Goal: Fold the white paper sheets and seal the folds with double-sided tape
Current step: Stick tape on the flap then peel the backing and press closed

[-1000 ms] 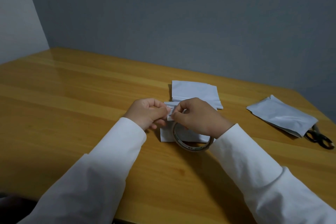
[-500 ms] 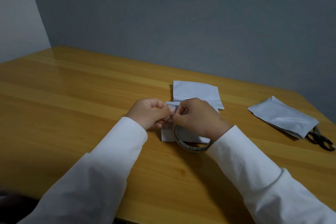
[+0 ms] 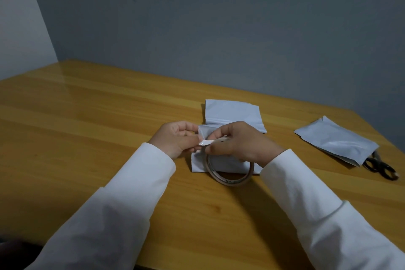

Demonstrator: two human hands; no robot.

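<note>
A roll of double-sided tape [image 3: 228, 178] hangs under my right hand [image 3: 240, 143], which grips its upper rim above the table. My left hand [image 3: 175, 139] pinches the tape's free end [image 3: 205, 142], a short white strip pulled out between the two hands. Under them lies a folded white paper sheet [image 3: 225, 163] on the wooden table [image 3: 87, 127], partly hidden by my hands and the roll. A second folded white sheet [image 3: 232, 114] lies just behind it.
A stack of folded white sheets [image 3: 335, 140] lies at the right of the table. Black-handled scissors [image 3: 380, 165] poke out from under that stack, near the right edge. A grey wall stands behind the table.
The tape's free end has been peeled out a little, so a short white strip now shows between my hands. The hands have stayed in the same spot above the sheet.
</note>
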